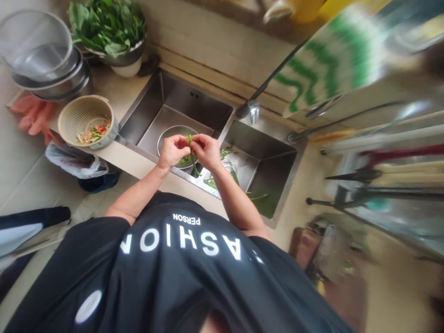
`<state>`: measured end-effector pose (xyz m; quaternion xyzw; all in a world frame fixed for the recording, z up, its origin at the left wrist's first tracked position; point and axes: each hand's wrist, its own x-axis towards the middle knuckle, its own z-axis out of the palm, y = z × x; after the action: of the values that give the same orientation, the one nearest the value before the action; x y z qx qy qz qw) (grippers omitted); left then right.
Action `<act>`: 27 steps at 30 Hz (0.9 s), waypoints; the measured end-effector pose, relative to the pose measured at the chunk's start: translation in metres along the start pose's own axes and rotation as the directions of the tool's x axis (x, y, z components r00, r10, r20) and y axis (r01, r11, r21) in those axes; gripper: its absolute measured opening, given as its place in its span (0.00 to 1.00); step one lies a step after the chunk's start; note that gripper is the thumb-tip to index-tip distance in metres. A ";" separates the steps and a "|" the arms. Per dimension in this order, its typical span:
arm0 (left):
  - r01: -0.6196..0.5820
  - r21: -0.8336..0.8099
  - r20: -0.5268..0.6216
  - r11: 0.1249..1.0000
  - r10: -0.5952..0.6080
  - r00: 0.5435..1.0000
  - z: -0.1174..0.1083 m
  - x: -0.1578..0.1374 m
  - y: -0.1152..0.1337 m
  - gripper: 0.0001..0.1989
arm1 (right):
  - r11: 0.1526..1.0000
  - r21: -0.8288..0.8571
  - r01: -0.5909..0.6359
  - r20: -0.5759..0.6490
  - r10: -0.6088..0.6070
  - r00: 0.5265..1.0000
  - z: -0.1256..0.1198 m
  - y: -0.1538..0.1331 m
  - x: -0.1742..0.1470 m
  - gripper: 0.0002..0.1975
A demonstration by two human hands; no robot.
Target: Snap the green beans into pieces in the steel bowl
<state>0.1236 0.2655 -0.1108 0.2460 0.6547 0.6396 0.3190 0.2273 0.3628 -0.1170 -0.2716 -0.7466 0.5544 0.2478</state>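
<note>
My left hand [172, 150] and my right hand [207, 150] meet over the front of the left sink basin, both closed in a pinch on a green vegetable stem [189, 140]. A length of stem hangs down below the fingers. Under my hands, a round metal bowl [163, 137] stands in the left basin with cut green pieces [183, 160] in it. More green stems [210, 182] lie at the front left of the right basin, partly hidden by my right forearm. One long stem [259, 196] rests nearer the front right.
A double steel sink [176, 108] has a faucet [254, 112] between its basins. To the left stand a beige colander [74, 121] with red and green scraps, stacked metal bowls [65, 85], pink gloves [33, 115] and leafy greens [107, 27]. A green-striped cloth [322, 60] hangs behind.
</note>
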 end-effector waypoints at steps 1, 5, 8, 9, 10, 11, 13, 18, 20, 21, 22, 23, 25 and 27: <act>0.001 -0.005 -0.007 1.000 -0.001 1.000 0.000 0.000 0.000 0.09 | 0.999 0.034 -0.019 0.005 0.019 1.000 0.001 0.001 0.000 0.09; 0.031 -0.046 -0.015 0.998 -0.031 0.999 -0.002 -0.001 -0.001 0.08 | 0.965 0.225 -0.132 0.137 0.103 0.985 0.001 0.007 0.001 0.16; 0.019 -0.069 -0.101 0.997 -0.026 0.995 -0.005 0.000 -0.001 0.08 | 0.983 0.166 -0.077 0.166 0.049 0.985 -0.004 0.008 -0.001 0.18; 0.008 -0.071 -0.129 0.997 -0.017 0.991 -0.005 0.000 -0.002 0.08 | 0.995 0.096 -0.031 0.166 0.015 0.986 -0.006 0.008 -0.003 0.17; 0.001 -0.069 -0.147 0.998 -0.011 0.989 -0.005 0.000 -0.002 0.08 | 1.000 0.017 0.015 0.170 -0.018 0.985 -0.007 0.006 -0.005 0.15; -0.001 -0.066 -0.154 0.998 -0.009 0.988 -0.005 0.000 -0.001 0.08 | 0.996 -0.061 0.059 0.178 -0.047 0.983 -0.008 0.005 -0.007 0.12; 0.011 -0.066 -0.126 0.998 -0.019 0.992 -0.004 0.000 -0.001 0.09 | 0.977 -0.174 0.127 0.180 -0.095 0.979 -0.008 0.002 -0.010 0.07; 0.054 -0.085 -0.010 0.995 -0.055 0.998 -0.002 -0.003 0.003 0.13 | 0.928 -0.286 0.238 0.130 -0.208 0.969 -0.006 -0.002 -0.011 0.08; 0.045 -0.082 -0.005 0.996 -0.046 0.999 -0.003 -0.004 0.004 0.13 | 0.921 -0.296 0.255 0.128 -0.227 0.966 -0.007 -0.003 -0.011 0.09; 0.043 -0.084 -0.004 0.996 -0.044 0.999 -0.003 -0.003 0.004 0.12 | 0.921 -0.293 0.258 0.128 -0.230 0.965 -0.007 -0.003 -0.011 0.09; 0.046 -0.089 -0.003 0.995 -0.046 0.999 -0.003 -0.003 0.004 0.12 | 0.922 -0.289 0.259 0.129 -0.231 0.964 -0.007 -0.004 -0.011 0.10; 0.052 -0.098 -0.003 0.994 -0.052 0.999 -0.003 -0.003 0.004 0.12 | 0.923 -0.285 0.257 0.129 -0.229 0.965 -0.007 -0.005 -0.012 0.10; 0.063 -0.122 -0.009 0.991 -0.064 0.998 -0.002 -0.003 0.004 0.11 | 0.931 -0.274 0.241 0.115 -0.217 0.969 -0.005 -0.005 -0.013 0.10; 0.064 -0.142 -0.028 0.988 -0.068 0.997 0.000 -0.003 0.005 0.10 | 0.948 -0.243 0.206 0.065 -0.196 0.979 -0.002 -0.005 -0.015 0.10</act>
<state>0.1248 0.2636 -0.1059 0.1907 0.6208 0.6772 0.3459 0.2390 0.3531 -0.1129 -0.2119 -0.8387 0.4338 0.2518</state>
